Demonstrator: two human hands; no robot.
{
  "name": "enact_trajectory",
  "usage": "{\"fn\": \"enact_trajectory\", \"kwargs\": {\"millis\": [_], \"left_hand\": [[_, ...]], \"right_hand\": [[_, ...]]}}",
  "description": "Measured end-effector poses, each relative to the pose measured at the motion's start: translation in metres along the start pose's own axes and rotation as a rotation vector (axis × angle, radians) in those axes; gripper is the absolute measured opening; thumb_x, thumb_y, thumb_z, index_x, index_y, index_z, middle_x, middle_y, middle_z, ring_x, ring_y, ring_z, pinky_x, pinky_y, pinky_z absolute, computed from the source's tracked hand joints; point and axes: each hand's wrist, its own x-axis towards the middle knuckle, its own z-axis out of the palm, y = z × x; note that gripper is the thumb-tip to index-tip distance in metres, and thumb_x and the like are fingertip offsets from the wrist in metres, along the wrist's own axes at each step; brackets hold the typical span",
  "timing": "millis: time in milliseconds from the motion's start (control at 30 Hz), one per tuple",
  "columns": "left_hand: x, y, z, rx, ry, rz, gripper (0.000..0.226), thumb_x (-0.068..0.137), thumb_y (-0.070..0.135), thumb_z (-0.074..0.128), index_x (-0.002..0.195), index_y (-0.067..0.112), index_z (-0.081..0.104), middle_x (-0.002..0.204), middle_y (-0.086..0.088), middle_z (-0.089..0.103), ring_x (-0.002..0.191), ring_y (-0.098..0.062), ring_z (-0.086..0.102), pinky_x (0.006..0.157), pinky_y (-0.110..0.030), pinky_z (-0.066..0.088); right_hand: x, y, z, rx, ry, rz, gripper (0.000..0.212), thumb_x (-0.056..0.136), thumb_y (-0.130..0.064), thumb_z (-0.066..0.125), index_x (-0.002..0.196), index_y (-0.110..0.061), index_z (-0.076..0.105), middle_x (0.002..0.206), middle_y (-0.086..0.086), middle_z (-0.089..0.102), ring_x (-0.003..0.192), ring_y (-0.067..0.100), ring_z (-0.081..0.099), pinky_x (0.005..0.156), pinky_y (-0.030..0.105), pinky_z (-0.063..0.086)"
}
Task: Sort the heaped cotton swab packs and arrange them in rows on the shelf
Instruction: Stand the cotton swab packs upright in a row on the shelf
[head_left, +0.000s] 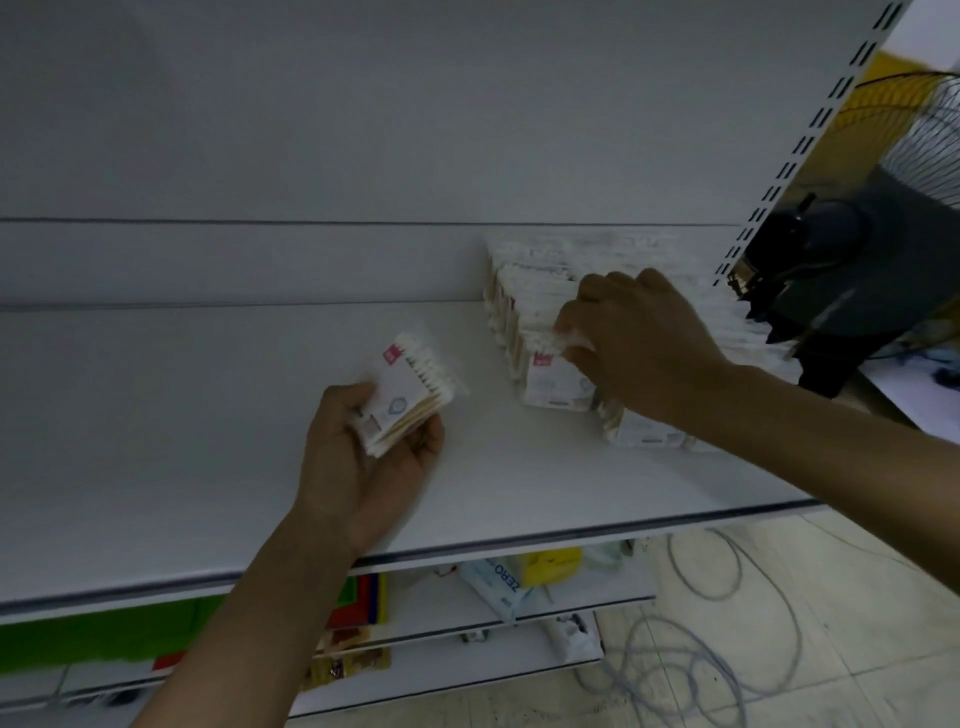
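White shelf (208, 441) — rows (514, 306) of swab packs standing at its right rear. Right hand (639, 343): fingers pinched on the front pack (550, 379), seating it. Left hand (363, 457): curled round spare packs (410, 389), mid-shelf. Step, likely: row filling — next, pass one across, upright.

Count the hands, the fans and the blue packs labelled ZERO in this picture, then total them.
Hands: 2, left hand and right hand
Fan: 1
Blue ZERO pack: 1
Total: 4
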Motion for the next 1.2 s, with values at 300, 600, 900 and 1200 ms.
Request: {"fn": "enact_trajectory", "kwargs": {"millis": [300, 600, 900, 1200], "left_hand": [[0.007, -0.006, -0.01, 0.454, -0.234, -0.005, 0.061, 0.049, 0.002, 0.09, 0.1, 0.003, 0.057, 0.112, -0.017, 0.066, 0.111, -0.028, 0.062, 0.099, -0.034, 0.048], [-0.009, -0.041, 0.006, 1.16, 0.102, 0.503, 0.068, 0.082, 0.023, 0.074, 0.138, 0.034, 0.035, 0.131, 0.013, 0.05, 0.112, 0.009, 0.051, 0.097, -0.015, 0.043], [0.014, -0.078, -0.004, 2.338, -0.039, 0.699, 0.08, 0.081, 0.071, 0.0, 0.146, 0.026, -0.01, 0.161, -0.003, 0.01, 0.149, -0.02, 0.007, 0.117, -0.038, -0.003], [0.003, -0.072, 0.007, 2.156, -0.001, 0.645, 0.087, 0.081, 0.077, 0.011, 0.145, 0.027, -0.018, 0.16, 0.001, 0.017, 0.145, -0.016, 0.021, 0.119, -0.031, 0.007]], "right_hand": [[-0.028, -0.031, -0.012, 0.698, 0.0, -0.05, 0.064, 0.081, -0.062, 0.056, 0.132, -0.024, 0.047, 0.118, -0.01, 0.054, 0.102, 0.004, 0.052, 0.089, 0.028, 0.042], [-0.018, -0.01, -0.024, 0.42, 0.078, -0.035, 0.025, 0.091, -0.033, 0.057, 0.114, -0.027, 0.064, 0.102, -0.006, 0.068, 0.094, 0.013, 0.06, 0.094, 0.027, 0.028], [-0.023, 0.016, 0.016, -0.061, 0.161, -0.073, 0.019, 0.064, -0.016, 0.071, 0.083, -0.015, 0.072, 0.07, 0.004, 0.06, 0.068, 0.026, 0.056, 0.066, 0.033, 0.02], [-0.052, -0.007, -0.008, 0.182, 0.258, -0.021, 0.044, 0.072, -0.026, 0.064, 0.113, -0.01, 0.063, 0.095, 0.009, 0.065, 0.088, 0.03, 0.058, 0.076, 0.035, 0.034]]}}
